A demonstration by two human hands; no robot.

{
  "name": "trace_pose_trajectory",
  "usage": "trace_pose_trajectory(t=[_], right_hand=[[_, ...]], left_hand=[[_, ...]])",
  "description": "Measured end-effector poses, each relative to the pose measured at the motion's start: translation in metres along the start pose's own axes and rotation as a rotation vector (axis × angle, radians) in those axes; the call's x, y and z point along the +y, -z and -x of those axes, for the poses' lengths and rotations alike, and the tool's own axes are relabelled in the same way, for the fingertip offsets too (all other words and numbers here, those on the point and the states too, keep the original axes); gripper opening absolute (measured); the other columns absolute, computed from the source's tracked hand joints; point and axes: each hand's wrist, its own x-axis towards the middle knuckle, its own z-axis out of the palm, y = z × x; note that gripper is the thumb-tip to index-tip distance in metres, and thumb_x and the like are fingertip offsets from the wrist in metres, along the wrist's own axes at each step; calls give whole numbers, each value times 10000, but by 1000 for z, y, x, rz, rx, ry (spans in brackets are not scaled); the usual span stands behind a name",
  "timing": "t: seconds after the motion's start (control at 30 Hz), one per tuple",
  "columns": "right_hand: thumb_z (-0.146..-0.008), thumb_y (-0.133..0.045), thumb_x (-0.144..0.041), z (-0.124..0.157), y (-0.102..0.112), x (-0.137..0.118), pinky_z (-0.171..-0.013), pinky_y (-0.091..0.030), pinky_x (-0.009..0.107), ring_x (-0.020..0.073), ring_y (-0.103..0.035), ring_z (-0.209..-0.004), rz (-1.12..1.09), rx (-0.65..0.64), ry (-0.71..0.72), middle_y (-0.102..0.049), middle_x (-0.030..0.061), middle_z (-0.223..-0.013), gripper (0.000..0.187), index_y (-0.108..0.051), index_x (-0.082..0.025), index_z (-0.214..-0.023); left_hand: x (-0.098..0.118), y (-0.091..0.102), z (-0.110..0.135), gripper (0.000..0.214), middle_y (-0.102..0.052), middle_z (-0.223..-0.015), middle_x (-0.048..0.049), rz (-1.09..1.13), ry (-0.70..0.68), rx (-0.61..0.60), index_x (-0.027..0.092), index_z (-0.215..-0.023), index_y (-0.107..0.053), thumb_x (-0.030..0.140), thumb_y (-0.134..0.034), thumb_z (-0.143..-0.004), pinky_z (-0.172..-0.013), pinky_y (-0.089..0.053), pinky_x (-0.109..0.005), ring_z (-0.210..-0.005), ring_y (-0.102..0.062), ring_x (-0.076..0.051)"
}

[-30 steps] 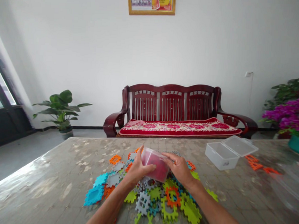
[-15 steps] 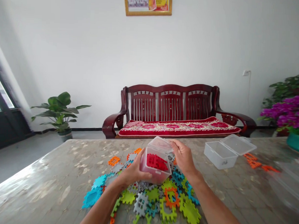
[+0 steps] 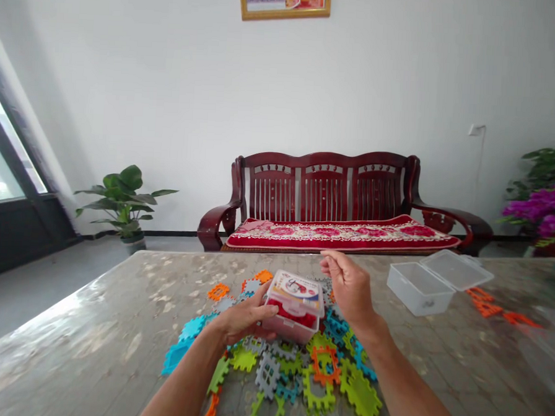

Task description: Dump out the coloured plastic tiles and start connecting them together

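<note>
My left hand (image 3: 241, 318) grips a small clear plastic box (image 3: 294, 306) filled with red pieces, its labelled lid down on top. The box is held just above a heap of flat, toothed plastic tiles (image 3: 297, 370) in green, orange, blue and grey. My right hand (image 3: 348, 286) hovers just right of the box and above it, fingers loosely curled with the thumb and fingertips close together, holding nothing I can see.
The tiles lie on a mottled stone-patterned table (image 3: 89, 341). An open clear box (image 3: 417, 288) with its lid flipped back stands at the right, with loose orange tiles (image 3: 490, 308) beyond it. A red wooden bench (image 3: 333, 205) and potted plants stand behind the table.
The box's lid, open half a second ago, is now down. My right hand has let go of the lid and lifted away to the right. Before that, both hands held the box.
</note>
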Motion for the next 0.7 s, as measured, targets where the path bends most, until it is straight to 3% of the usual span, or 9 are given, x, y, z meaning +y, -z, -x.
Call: trace_pose_trajectory(t=[0.1,0.2,0.27,0.37,0.43,0.5,0.6,0.7], right_hand=[[-988,-445,-386,7,-7,-1,-772,-567,279,169,-727,-808,-82,-128,-14,-758,42,-908,305,-686,-233,-1094],[-971,-475,-440,6,-4,-5,-944,-522,341,206,-680,-1053,-180,-354,-33,-726,69,-1144,360,-654,-240,-1211],[-875,-623,-497,2,2,-7,-1082,-424,412,256,-565,-1251,-173,-514,14,-627,90,-1343,511,-599,-247,-1321],[-623,-851,-474,-3,9,-4,-1177,-275,492,321,-375,-1409,-52,-725,142,-472,93,-1506,898,-508,-281,-1431],[-550,-892,-412,-4,10,0,-1173,-269,511,335,-359,-1414,43,-789,156,-473,89,-1506,956,-520,-299,-1423],[-622,-855,-401,-4,9,3,-1147,-312,497,320,-430,-1364,101,-748,121,-543,89,-1445,796,-586,-294,-1363],[-848,-663,-456,-6,10,5,-1069,-404,423,266,-572,-1221,83,-599,42,-654,71,-1309,440,-667,-274,-1248],[-955,-480,-491,-10,12,7,-907,-492,352,239,-674,-1017,71,-423,-62,-748,61,-1085,372,-713,-239,-1096]], left_hand=[[0,-5,-4,948,-655,-1219,-74,61,14,60,368,-1510,-307,337,-801,-702,-732,-561,-331,-898,-666,-212],[-1,-7,-7,845,-687,-1074,-43,111,42,116,354,-1471,-375,376,-785,-732,-691,-573,-314,-789,-670,-176],[-1,-6,-8,806,-693,-1041,-31,139,56,154,344,-1440,-411,377,-792,-730,-678,-583,-311,-760,-670,-164],[-1,-2,-8,739,-702,-1046,-34,187,60,196,315,-1373,-477,383,-809,-716,-681,-597,-320,-760,-678,-164],[-2,2,-9,702,-707,-1053,-43,221,55,199,287,-1318,-522,381,-829,-694,-698,-601,-329,-787,-686,-175],[-2,4,-9,677,-706,-1081,-55,264,27,197,263,-1279,-543,384,-841,-683,-733,-599,-336,-838,-692,-187],[0,5,-7,732,-683,-1167,-67,293,-32,204,274,-1325,-504,360,-847,-684,-786,-584,-347,-912,-694,-203],[2,5,-5,911,-654,-1230,-91,242,-90,169,295,-1446,-381,308,-857,-670,-827,-569,-383,-973,-689,-237]])
